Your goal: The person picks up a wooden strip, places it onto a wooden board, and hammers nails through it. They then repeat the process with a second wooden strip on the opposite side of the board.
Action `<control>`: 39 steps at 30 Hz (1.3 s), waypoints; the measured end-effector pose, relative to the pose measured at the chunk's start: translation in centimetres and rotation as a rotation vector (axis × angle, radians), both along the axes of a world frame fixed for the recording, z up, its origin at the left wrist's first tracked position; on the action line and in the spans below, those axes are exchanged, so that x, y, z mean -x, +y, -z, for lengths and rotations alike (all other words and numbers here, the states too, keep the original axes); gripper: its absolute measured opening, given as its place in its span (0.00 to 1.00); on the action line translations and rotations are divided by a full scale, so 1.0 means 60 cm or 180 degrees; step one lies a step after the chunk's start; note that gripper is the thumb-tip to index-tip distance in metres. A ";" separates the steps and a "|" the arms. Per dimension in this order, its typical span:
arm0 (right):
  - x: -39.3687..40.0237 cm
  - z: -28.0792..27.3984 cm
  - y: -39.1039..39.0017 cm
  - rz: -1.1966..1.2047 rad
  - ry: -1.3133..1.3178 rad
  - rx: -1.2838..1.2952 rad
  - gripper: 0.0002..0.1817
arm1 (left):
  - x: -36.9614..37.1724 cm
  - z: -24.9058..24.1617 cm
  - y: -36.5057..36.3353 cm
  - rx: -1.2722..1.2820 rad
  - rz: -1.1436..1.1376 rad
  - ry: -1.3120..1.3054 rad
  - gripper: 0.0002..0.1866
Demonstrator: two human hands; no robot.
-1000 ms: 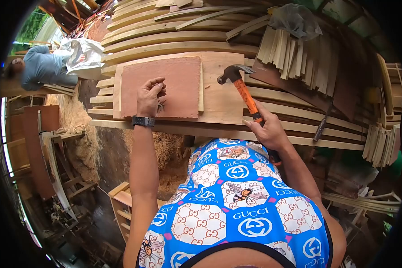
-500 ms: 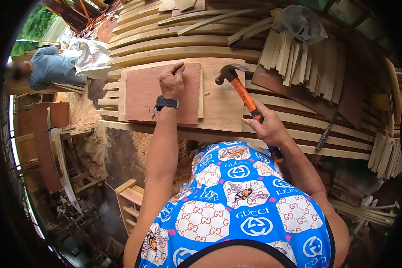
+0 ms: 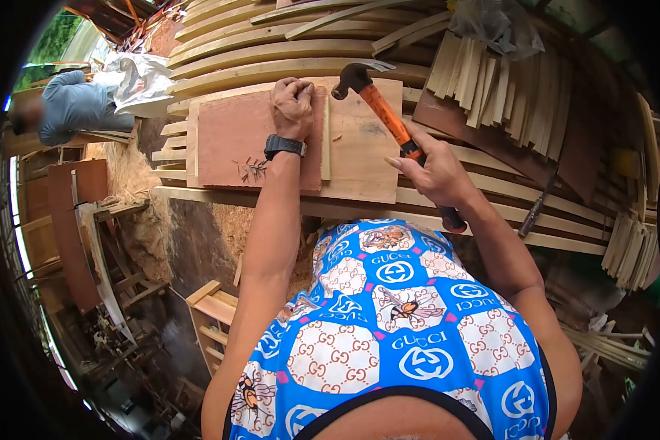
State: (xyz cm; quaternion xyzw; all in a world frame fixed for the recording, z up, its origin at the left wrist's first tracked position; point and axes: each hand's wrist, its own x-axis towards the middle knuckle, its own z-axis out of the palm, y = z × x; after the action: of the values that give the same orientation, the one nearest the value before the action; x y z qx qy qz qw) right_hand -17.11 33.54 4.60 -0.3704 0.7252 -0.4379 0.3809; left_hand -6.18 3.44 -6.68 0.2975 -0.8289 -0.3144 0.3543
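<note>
The hammer (image 3: 383,112), with black head, orange shaft and dark grip end, stands tilted over the plywood sheet (image 3: 365,150); the right hand (image 3: 438,167) closes round its handle, thumb extended. The left hand (image 3: 292,110), fingers tightly curled, is at the reddish board (image 3: 231,128), toward its far right corner; whether it grips anything cannot be told. Loose nails (image 3: 251,169) lie on the board near its front edge. The blue shirt (image 3: 396,271) reads "GUCCI" in white capitals, with interlocked-G emblems and bee prints. Long wooden slats (image 3: 286,51) form the surface; sawdust (image 3: 148,176) covers floor beyond, near another person (image 3: 84,108).
</note>
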 end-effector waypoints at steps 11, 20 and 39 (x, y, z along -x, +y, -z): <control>-0.007 -0.017 -0.069 -0.0151 0.0782 0.0241 0.37 | -0.001 0.012 -0.005 0.0409 -0.0022 -0.0148 0.05; -0.008 0.000 -0.097 -0.0290 0.1286 0.0625 0.39 | 0.002 0.001 0.003 0.0305 -0.0005 -0.0185 0.05; -0.019 -0.006 -0.081 -0.0052 0.0721 0.0271 0.42 | -0.008 -0.022 0.013 0.0136 0.0171 -0.0214 0.19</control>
State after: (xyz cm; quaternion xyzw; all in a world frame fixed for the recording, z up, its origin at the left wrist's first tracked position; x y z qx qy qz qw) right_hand -15.97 28.67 4.94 -0.4392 0.7413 -0.4205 0.2840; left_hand -5.69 4.23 -5.39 0.2780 -0.8545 -0.2959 0.3240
